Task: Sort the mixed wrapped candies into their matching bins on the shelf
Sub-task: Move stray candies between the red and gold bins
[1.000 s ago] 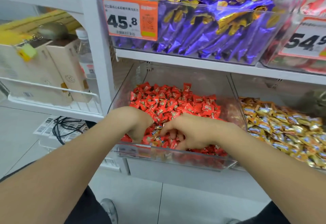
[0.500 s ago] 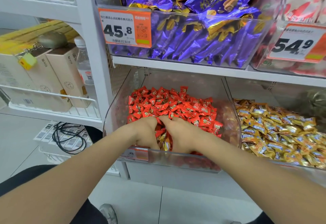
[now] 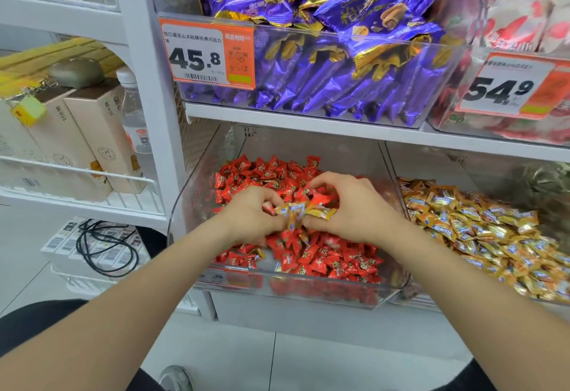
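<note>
Left hand (image 3: 253, 216) and right hand (image 3: 351, 205) are pinching stray gold candies (image 3: 303, 212) from the red bin (image 3: 192, 205); likely next: transferring them to the gold bin (image 3: 431, 162)

Four clear bins show: the purple-packet bin (image 3: 339, 32), the white-and-red-packet bin (image 3: 462, 133), the red candy bin (image 3: 308, 281) and the gold candy bin (image 3: 431, 303). Each holds a heap far too many to count. Two orange price tags hang on the upper bins, the 45.8 tag (image 3: 206, 54) and the 54.9 tag (image 3: 509, 88). Two hands, the left hand (image 3: 251, 221) and the right hand (image 3: 354, 208), pinch perhaps three held gold candies (image 3: 303, 211) between them. There is one water bottle (image 3: 132, 113), one coiled black cable (image 3: 105, 245) and one shoe (image 3: 175, 378).
</note>
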A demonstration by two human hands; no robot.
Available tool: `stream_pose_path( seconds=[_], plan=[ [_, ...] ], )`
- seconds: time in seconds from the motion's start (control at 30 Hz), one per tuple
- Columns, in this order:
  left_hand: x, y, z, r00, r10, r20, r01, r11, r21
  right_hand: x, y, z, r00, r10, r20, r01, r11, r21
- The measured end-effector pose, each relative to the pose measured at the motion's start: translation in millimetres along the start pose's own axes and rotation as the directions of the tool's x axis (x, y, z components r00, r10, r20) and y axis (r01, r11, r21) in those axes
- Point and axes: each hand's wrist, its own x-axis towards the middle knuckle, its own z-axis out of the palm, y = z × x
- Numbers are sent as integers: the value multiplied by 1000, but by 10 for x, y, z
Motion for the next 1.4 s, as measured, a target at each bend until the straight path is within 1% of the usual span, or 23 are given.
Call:
stream_pose_path(
  seconds=[0.03,0.07,0.1,0.23,0.33,0.4,0.47,0.53,0.6,0.67,0.7,0.77,0.9,0.97,1.0,1.1,1.17,1.23,1.3,1.4],
  plan=[
    [13,-25,10,999,44,-19,-41,986,162,-25,-10,-16,999,-19,-34,18,999,-46],
    [14,-39,17,995,97,-30,-83,947,311,-33,-6,-26,998,-36,-60,31,996,-80],
    [11,-52,31,990,134,-36,-109,910,399,-39,2,-43,996,-50,-71,42,994,-101],
    [-26,-35,65,971,225,-80,-143,817,559,-37,49,-81,1000,-20,7,20,988,-153],
    [-34,-43,66,950,290,-114,-153,753,640,-35,89,-122,999,-18,39,22,994,-103],
    [-18,-56,68,941,318,-115,-172,743,647,-28,103,-140,998,-30,56,33,998,-50],
    [-5,-50,95,926,360,-112,-219,756,617,-27,74,-153,997,-21,78,22,1000,-15],
    [11,-29,125,917,386,-101,-257,766,590,-17,42,-174,998,-5,68,4,1000,8],
    [33,-15,148,920,381,-96,-276,800,533,-4,17,-217,997,54,58,-56,998,41],
    [35,-1,147,931,355,-80,-285,848,447,-17,-27,-257,995,85,53,-90,989,113],
    [37,6,147,934,351,-63,-294,859,420,-29,-47,-259,996,76,47,-83,985,150],
    [52,19,154,933,357,-42,-307,853,421,-55,-81,-239,999,28,46,-36,985,166],
    [62,39,97,938,343,-55,-293,866,405,-89,-178,-157,994,-69,87,64,996,66],
    [46,55,25,945,315,-89,-265,896,357,-112,-221,-115,981,-125,148,120,992,42],
    [27,76,-17,947,301,-110,-252,912,324,-129,-228,-91,972,-147,181,150,989,-2],
    [-24,113,-132,954,262,-146,-230,952,203,-155,-222,-25,934,-170,314,250,940,-234],
    [-70,140,-173,952,278,-129,-256,953,162,-147,-218,22,921,-160,355,276,911,-305],
    [-105,147,-176,951,307,-43,-290,929,229,-109,-215,74,927,-154,342,274,900,-338],
    [-118,129,-159,950,304,65,-307,881,361,-62,-214,99,929,-141,341,271,889,-369],
    [-83,46,-120,952,266,148,-304,808,504,-13,-212,100,927,-117,355,240,914,-327]
  ],
)
